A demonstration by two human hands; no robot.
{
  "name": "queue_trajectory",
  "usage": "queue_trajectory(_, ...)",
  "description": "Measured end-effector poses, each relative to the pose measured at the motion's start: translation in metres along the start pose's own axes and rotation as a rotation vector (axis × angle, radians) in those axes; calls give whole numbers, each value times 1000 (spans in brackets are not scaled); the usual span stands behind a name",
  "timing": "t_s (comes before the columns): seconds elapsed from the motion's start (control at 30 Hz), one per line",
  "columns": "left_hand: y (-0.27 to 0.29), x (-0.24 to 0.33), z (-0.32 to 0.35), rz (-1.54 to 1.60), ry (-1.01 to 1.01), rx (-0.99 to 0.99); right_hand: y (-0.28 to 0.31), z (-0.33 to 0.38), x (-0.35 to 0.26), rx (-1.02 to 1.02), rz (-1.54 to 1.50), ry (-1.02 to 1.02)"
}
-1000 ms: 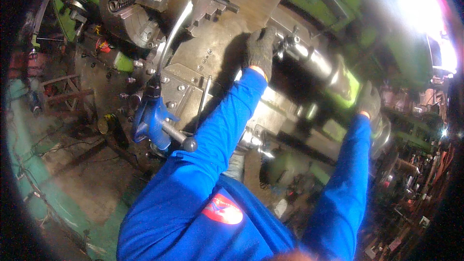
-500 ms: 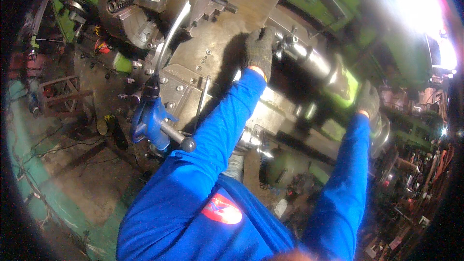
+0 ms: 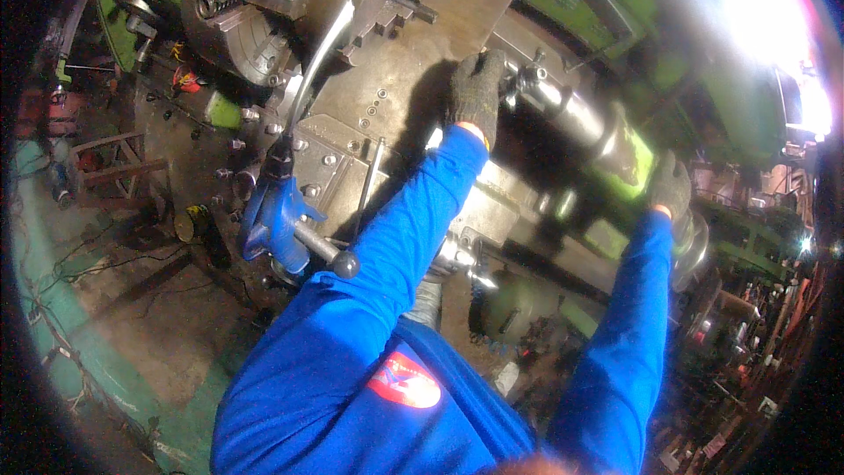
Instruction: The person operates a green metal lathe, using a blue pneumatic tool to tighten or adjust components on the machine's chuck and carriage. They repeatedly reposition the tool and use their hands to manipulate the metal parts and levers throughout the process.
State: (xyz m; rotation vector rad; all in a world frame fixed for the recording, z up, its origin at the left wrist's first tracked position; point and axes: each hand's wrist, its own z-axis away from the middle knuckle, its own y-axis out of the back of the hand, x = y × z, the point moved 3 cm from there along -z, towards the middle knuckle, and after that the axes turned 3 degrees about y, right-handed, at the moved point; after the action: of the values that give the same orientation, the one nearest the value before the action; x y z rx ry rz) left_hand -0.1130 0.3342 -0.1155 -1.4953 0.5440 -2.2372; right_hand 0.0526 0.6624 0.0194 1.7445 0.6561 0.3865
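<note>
A gloved hand, my left hand, is reaching over the lathe carriage with fingers curled. It is at the front end of the shiny chuck on the tailstock quill; whatever is in its fingers is hidden. Also gloved, my right hand is closed at the back end of the green tailstock, on the upper part of a shiny round handwheel. Its fingertips are mostly out of sight.
A large lathe chuck with stepped jaws is at the upper left. A blue air gun with a curved nozzle stands near my left forearm, beside a ball-ended lever. Cables lie on the floor at left; bar stock is at far right.
The view has shifted very slightly. Both hands keep their places at the tailstock, with no clear change in grip.
</note>
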Motion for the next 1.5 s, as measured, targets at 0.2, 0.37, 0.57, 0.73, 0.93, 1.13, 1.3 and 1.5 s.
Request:
queue_trajectory(0.2,0,-5,-2,121,31,-21,-1,0,1,26,-5,16)
queue_trajectory(0.37,-3,-1,2,128,56,2,-3,-3,4,23,-11,11)
queue_trajectory(0.57,-1,-5,-1,89,25,-2,-2,-1,3,26,-22,5)
queue_trajectory(0.73,-2,3,4,52,28,-11,2,2,0,13,-42,-2)
queue_trajectory(0.93,-4,2,4,99,13,-5,-4,-4,7,-2,-43,20)
queue_trajectory(1.13,-1,-5,3,201,76,13,1,0,0,-10,-22,-15)
queue_trajectory(1.3,1,-5,17,261,172,106,-2,1,3,40,12,-28)
queue_trajectory(1.5,12,-10,71,370,151,251,5,2,-2,-60,-18,-66)
